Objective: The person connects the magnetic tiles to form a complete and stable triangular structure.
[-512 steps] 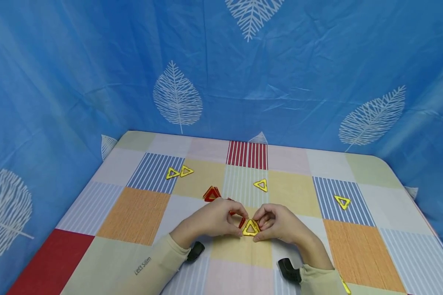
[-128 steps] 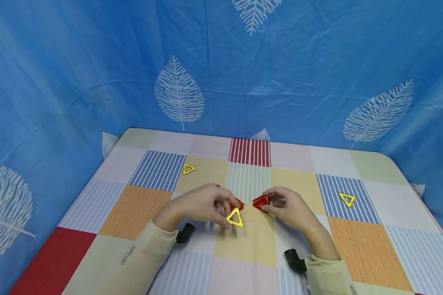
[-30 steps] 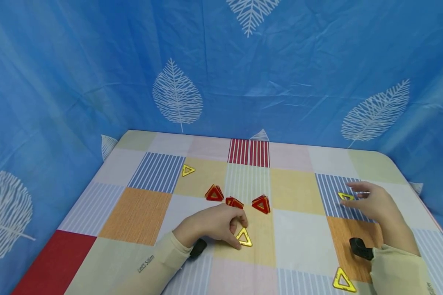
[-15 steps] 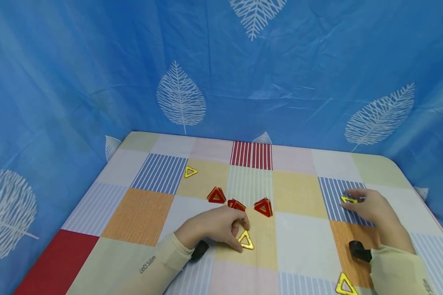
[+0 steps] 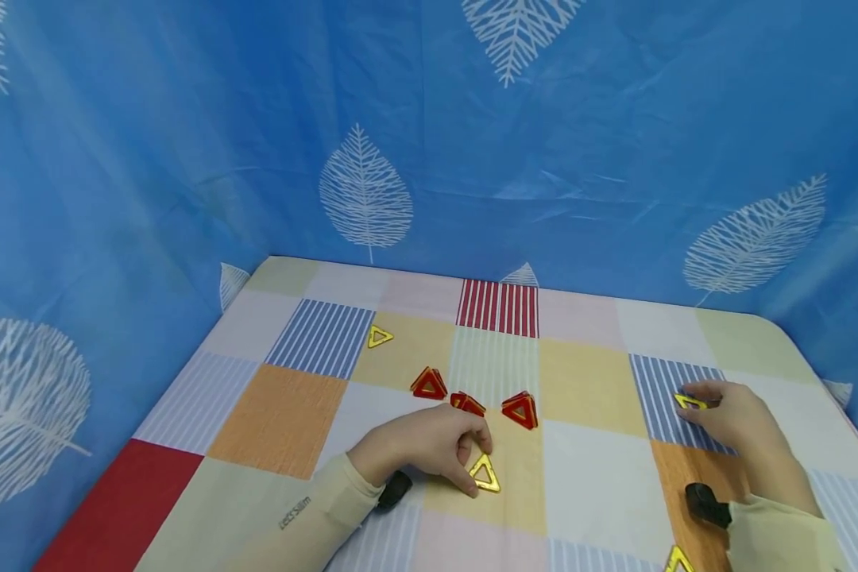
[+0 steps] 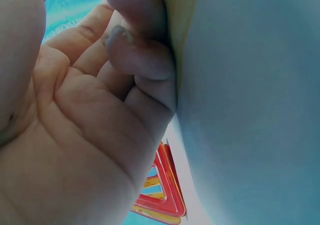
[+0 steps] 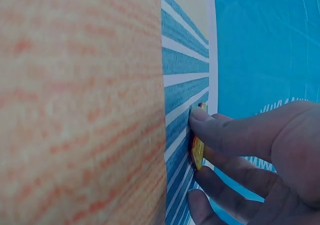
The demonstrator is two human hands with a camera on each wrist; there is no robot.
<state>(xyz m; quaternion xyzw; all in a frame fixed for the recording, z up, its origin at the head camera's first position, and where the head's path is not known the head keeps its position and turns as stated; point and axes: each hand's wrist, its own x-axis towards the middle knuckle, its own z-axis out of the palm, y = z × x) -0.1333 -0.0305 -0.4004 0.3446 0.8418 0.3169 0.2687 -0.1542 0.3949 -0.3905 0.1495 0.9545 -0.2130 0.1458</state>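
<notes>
My left hand pinches a yellow triangular tile between thumb and fingers, low over the pale yellow square at the middle of the table. In the left wrist view the palm hides most of that tile. At the right, my right hand pinches another yellow triangular tile on the blue striped square. The right wrist view shows the thumb and fingers on the edges of this tile, which also has a red edge. Just beyond the left hand sit three red triangular pieces with yellow edges.
A loose yellow triangle lies at the back left. Another yellow triangle is cut off by the front edge of the head view, near the right sleeve. The patchwork cloth covers the table, with a blue leaf-print curtain behind.
Over the last second my right hand's fingers have come together on the far right tile. My left hand stays at its tile. Earlier, both hands were near the middle.
</notes>
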